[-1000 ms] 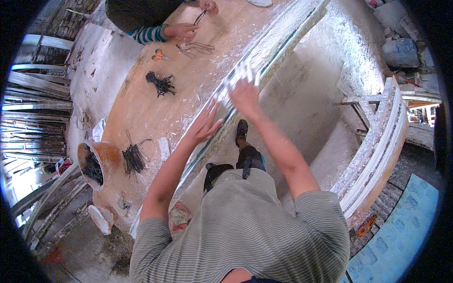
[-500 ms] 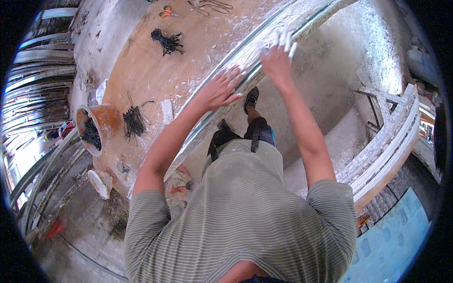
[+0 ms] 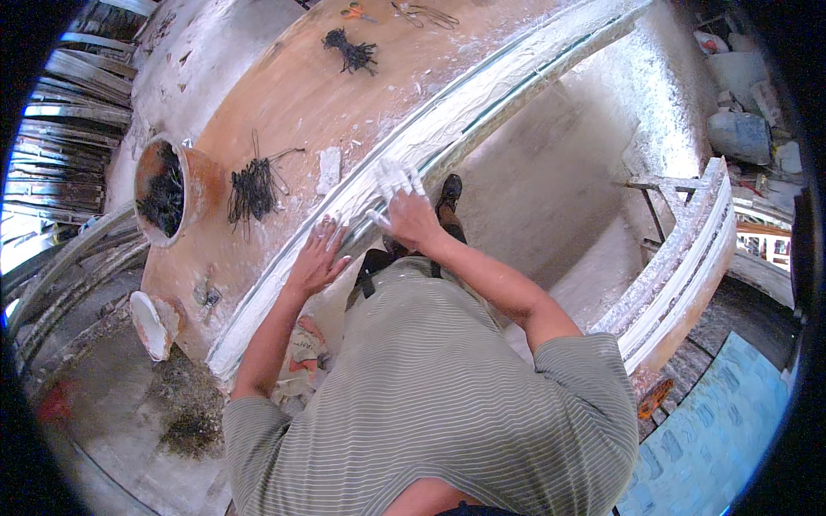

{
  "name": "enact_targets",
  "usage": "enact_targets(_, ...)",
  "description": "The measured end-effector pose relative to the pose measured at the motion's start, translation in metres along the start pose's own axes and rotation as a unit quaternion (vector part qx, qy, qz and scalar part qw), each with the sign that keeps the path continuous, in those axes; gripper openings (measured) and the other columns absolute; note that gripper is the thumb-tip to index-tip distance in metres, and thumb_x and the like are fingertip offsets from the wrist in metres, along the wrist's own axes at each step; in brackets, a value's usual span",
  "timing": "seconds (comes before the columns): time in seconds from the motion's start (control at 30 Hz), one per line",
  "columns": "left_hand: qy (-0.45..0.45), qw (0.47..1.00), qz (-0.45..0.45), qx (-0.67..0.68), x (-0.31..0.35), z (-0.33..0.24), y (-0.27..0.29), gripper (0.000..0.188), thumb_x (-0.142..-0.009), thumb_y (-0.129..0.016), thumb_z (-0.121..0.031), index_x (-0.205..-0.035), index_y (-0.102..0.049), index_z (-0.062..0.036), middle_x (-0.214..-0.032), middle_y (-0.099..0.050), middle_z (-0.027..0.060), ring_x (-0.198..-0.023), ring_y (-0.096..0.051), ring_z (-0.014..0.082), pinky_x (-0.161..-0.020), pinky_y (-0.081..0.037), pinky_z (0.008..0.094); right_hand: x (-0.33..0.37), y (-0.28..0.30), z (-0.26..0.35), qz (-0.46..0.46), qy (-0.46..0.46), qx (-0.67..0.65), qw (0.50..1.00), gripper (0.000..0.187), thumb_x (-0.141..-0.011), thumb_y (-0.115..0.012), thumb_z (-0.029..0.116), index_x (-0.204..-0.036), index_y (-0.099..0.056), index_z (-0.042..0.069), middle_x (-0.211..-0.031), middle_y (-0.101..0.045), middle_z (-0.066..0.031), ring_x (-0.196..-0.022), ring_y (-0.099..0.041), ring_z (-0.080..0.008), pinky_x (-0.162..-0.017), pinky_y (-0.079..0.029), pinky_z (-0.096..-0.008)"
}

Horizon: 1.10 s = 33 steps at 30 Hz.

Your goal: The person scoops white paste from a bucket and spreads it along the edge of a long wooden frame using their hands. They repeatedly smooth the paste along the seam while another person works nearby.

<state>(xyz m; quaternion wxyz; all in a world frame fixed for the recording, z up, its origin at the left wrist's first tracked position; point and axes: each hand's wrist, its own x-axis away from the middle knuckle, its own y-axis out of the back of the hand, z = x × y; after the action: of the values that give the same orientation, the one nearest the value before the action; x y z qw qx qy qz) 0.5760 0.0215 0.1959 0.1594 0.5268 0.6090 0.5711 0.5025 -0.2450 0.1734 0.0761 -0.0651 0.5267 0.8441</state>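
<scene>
A long curved strip of wet white plaster-like material [image 3: 482, 107] runs across the board, edged by green lines. My left hand [image 3: 318, 258] lies palm down on its near part, fingers spread and tips whitened. Beside it, a little farther along the strip, rests my right hand [image 3: 404, 211]. Its stretched fingers are thickly coated in white and press flat on the surface. Neither hand grips anything. A small white slab [image 3: 329, 169] lies on the board just beyond the strip.
On the brown curved table [image 3: 267, 103] lie black tie bundles [image 3: 348, 52], a dark wire bundle [image 3: 252, 189] and orange-handled scissors [image 3: 355, 12]. A clay-coloured pot [image 3: 202, 193] holds dark strands. A white-rimmed bowl [image 3: 153, 327] stands nearby. At right is another curved white moulding [image 3: 680, 267].
Both hands have slid along the strip toward the near left, the right hand farthest, ending close beside the left. My body and the view have shifted left too.
</scene>
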Motion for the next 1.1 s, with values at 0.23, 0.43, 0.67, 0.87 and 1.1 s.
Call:
enact_targets(0.23, -0.032, 0.996, -0.047, -0.072, 0.042, 0.027, -0.02, 0.052, -0.104, -0.037, -0.048, -0.154, -0.038, -0.0342, -0.163, -0.026, 0.0147, -0.154, -0.01, 0.0356, -0.125, -0.004, 0.0515, 0.01, 0.013, 0.017, 0.021, -0.186, 0.108, 0.976, 0.086, -0.1, -0.038, 0.058, -0.146, -0.037, -0.015, -0.161, -0.02, -0.0302, -0.152, -0.008, -0.0427, -0.121, -0.004, -0.0593)
enact_targets(0.43, -0.088, 0.987, -0.105, -0.088, 0.01, 0.026, -0.019, 0.054, -0.103, -0.039, -0.051, -0.153, -0.042, -0.0308, -0.161, -0.032, 0.0103, -0.153, -0.016, 0.0319, -0.124, -0.006, 0.0515, -0.012, 0.013, 0.035, 0.07, -0.314, 0.07, 0.944, 0.069, -0.1, -0.042, 0.051, -0.109, -0.067, -0.012, -0.127, -0.059, -0.0317, -0.121, -0.054, -0.0511, -0.107, -0.036, -0.0634)
enact_targets(0.67, -0.164, 0.968, -0.168, -0.085, -0.062, -0.005, 0.0, 0.057, -0.102, -0.039, -0.053, -0.151, -0.046, -0.0229, -0.159, -0.037, 0.0083, -0.153, -0.019, 0.0266, -0.124, -0.003, 0.0524, -0.063, 0.062, -0.135, 0.052, -0.367, 0.023, 0.929, 0.056, -0.104, -0.031, 0.037, -0.107, -0.069, -0.004, -0.112, -0.068, -0.0275, -0.11, -0.061, -0.0477, -0.099, -0.043, -0.0603)
enact_targets(0.87, -0.153, 0.967, -0.183, -0.094, -0.095, -0.022, 0.014, 0.058, -0.102, -0.039, -0.054, -0.151, -0.044, -0.0232, -0.158, -0.038, 0.0055, -0.152, -0.021, 0.0234, -0.125, -0.003, 0.0512, -0.051, 0.087, -0.122, 0.172, -0.283, 0.056, 0.942, 0.059, -0.103, -0.033, 0.04, -0.118, -0.064, -0.008, -0.118, -0.064, -0.0319, -0.117, -0.058, -0.0499, -0.106, -0.038, -0.0617)
enact_targets(1.1, -0.145, 0.97, -0.157, -0.12, -0.184, -0.064, 0.053, 0.054, -0.102, -0.039, -0.055, -0.141, -0.057, -0.0225, -0.159, -0.038, 0.0036, -0.153, -0.019, 0.0203, -0.124, -0.002, 0.0534, -0.041, 0.063, -0.069, 0.086, -0.375, 0.002, 0.923, 0.066, -0.096, -0.052, 0.05, -0.116, -0.065, -0.012, -0.135, -0.047, -0.0412, -0.128, -0.047, -0.0542, -0.116, -0.02, -0.0648)
